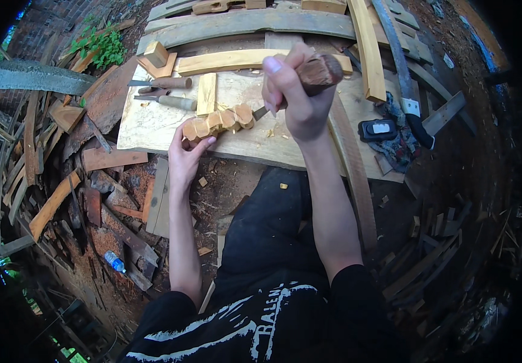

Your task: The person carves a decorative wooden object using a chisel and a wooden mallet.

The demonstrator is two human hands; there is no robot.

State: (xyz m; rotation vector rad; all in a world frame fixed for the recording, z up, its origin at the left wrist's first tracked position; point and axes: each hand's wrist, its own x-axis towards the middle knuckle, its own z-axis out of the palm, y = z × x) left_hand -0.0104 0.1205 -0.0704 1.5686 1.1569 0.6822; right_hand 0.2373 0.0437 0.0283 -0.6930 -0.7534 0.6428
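Observation:
My left hand (187,151) is closed around the left end of a carved wooden piece (220,121) with several rounded lobes, resting low over the workboard (152,130). My right hand (300,97), raised higher, is wrapped round the thick brown wooden handle (319,74) of a chisel. Its short metal blade (261,112) points left and its tip meets, or nearly meets, the right end of the carved piece; exact contact is hard to tell. Small pale chips lie on the board around both hands.
Several wooden-handled carving tools (176,101) lie at the board's left, beside a small wood block (208,94). To the right are a long saw (405,78) with a black handle, a black case-like device (376,129) and a patterned cloth (401,151). Scrap wood (116,160) covers the left ground.

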